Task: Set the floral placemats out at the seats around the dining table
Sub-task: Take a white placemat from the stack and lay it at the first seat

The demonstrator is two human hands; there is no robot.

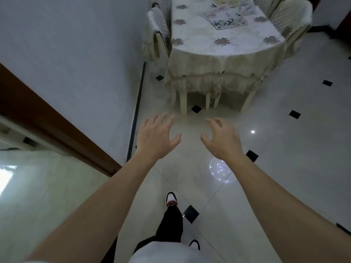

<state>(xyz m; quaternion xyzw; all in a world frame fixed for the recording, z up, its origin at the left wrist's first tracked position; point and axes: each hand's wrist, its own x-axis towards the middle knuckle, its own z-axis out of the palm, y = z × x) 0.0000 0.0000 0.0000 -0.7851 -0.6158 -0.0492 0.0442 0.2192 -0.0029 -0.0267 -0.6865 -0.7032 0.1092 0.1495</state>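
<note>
Up ahead, across a glossy pale tiled floor [284, 149] with small black diamond insets, stands the dining table [218, 54], draped in a cream lace-edged tablecloth printed with pink flower sprigs. On its top, toward the far right, lie the pale rectangular floral placemats [226, 19], overlapping one another in a loose pile; how many there are cannot be told. A chair in a cream fabric cover [157, 21] stands at the table's left side beside the white wall [76, 54], and a second covered chair [292, 16] stands at its right side. Both of the person's bare arms reach forward. The left hand [155, 137] and right hand [222, 139] hover side by side, near each other but apart, palms down, fingers spread and relaxed, grasping nothing, well short of the table. Below them, a black trouser leg ends in a red, white and black sneaker [171, 200] planted on the tiles. A brown wooden door frame [47, 118] runs along the left.
</note>
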